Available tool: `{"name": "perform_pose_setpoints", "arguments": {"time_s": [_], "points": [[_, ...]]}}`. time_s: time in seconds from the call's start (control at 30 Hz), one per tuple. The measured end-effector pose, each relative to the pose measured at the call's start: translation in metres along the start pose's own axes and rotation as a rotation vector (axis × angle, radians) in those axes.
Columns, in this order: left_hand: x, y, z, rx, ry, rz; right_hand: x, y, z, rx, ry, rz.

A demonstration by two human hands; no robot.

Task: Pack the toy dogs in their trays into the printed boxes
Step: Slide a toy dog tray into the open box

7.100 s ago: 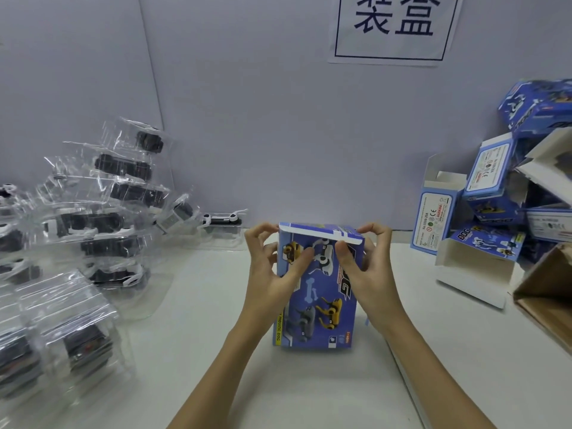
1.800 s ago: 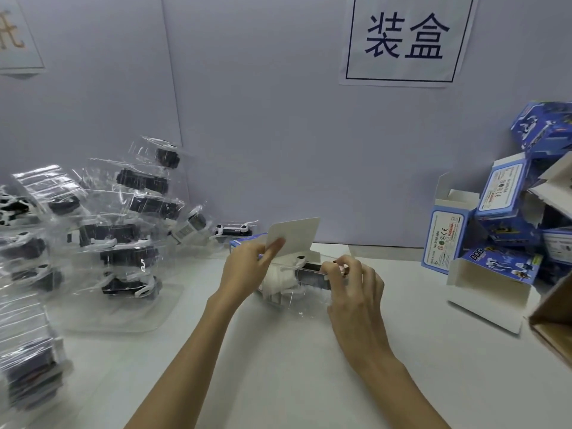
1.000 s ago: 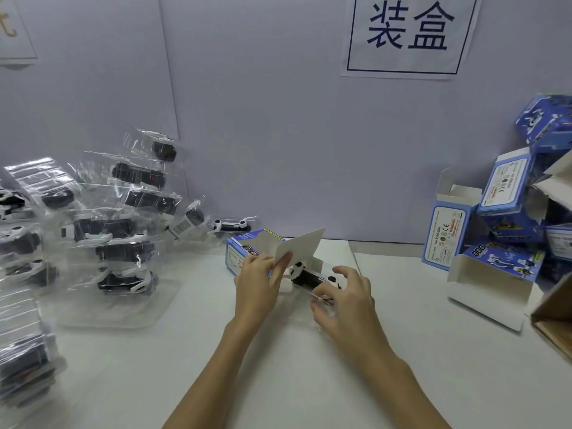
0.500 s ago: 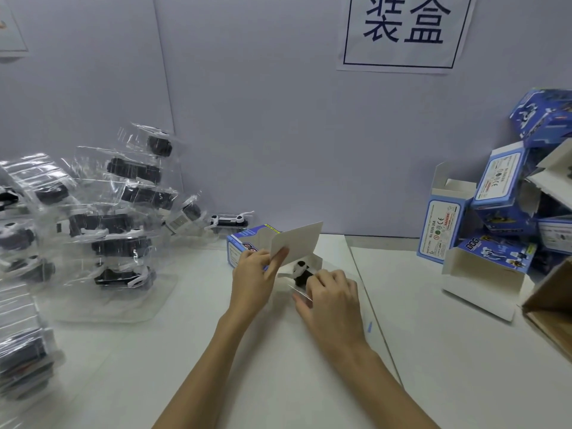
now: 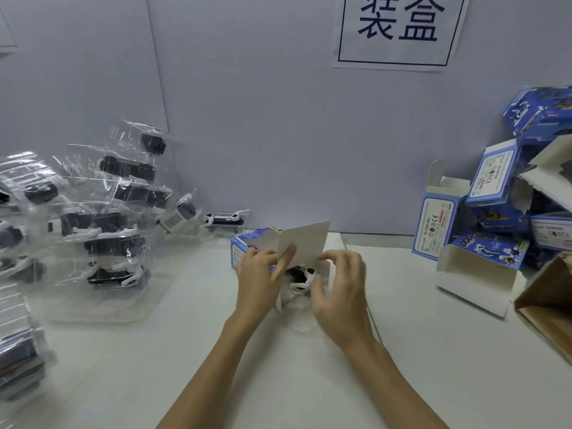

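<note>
Your left hand (image 5: pixel 258 281) pinches up the white flap of the blue printed cardboard box (image 5: pixel 247 247) lying on the white table (image 5: pixel 433 351), while your right hand (image 5: pixel 339 292), fingers loosely apart, nudges the clear-trayed black-and-white toy dog (image 5: pixel 301 275) toward eleven o'clock into its mouth.

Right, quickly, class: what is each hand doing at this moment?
Left hand: closed on the box, thumb holding its flap open.
Right hand: open, fingers curled by the toy dog, holding nothing.

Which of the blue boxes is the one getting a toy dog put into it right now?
The blue box lying between the hands, flap held up by the left hand; the others sit piled at right.
</note>
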State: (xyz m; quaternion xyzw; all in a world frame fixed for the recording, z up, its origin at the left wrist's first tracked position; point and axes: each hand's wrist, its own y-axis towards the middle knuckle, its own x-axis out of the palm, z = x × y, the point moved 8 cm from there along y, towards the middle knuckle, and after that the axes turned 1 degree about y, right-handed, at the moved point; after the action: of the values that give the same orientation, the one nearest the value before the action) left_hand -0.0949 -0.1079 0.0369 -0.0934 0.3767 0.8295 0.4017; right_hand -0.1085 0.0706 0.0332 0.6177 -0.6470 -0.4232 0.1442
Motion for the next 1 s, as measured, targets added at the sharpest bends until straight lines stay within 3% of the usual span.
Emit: {"name": "perform_pose_setpoints", "arguments": {"time_s": [0.07,0.13,0.27,0.37,0.5,0.63,0.73,0.8,0.83,0.9,1.0], "points": [[-0.002,-0.001,-0.004,-0.023,-0.099,0.007,-0.008,0.001,0.015,0.182,-0.077,0.062],[-0.005,-0.002,-0.004,-0.032,-0.148,0.028,0.002,-0.001,0.024,0.284,-0.062,-0.051],[-0.007,-0.006,0.009,-0.061,-0.21,0.049,0.026,-0.007,0.013,0.227,0.239,-0.273],[-0.009,-0.008,0.014,-0.091,-0.285,0.055,0.043,-0.017,0.007,0.221,0.309,-0.44],[-0.007,-0.009,0.017,-0.147,-0.262,-0.004,0.039,-0.015,0.007,0.235,0.405,-0.328],[0.019,-0.02,0.025,-0.264,-0.623,-0.285,0.041,-0.009,0.019,0.416,0.579,-0.217],[0.035,-0.028,0.035,-0.232,-0.524,-0.405,0.028,-0.01,0.044,0.597,0.518,0.007],[0.039,-0.029,0.039,-0.196,-0.494,-0.425,0.024,-0.01,0.052,0.638,0.518,0.065],[0.036,-0.028,0.042,-0.164,-0.49,-0.408,0.022,-0.009,0.053,0.642,0.544,0.077],[0.012,-0.019,0.043,0.02,-0.346,-0.215,0.015,-0.005,0.056,0.651,0.565,0.129],[-0.037,-0.01,0.044,0.322,0.244,0.177,-0.005,0.011,0.051,0.567,0.58,0.166]]}}
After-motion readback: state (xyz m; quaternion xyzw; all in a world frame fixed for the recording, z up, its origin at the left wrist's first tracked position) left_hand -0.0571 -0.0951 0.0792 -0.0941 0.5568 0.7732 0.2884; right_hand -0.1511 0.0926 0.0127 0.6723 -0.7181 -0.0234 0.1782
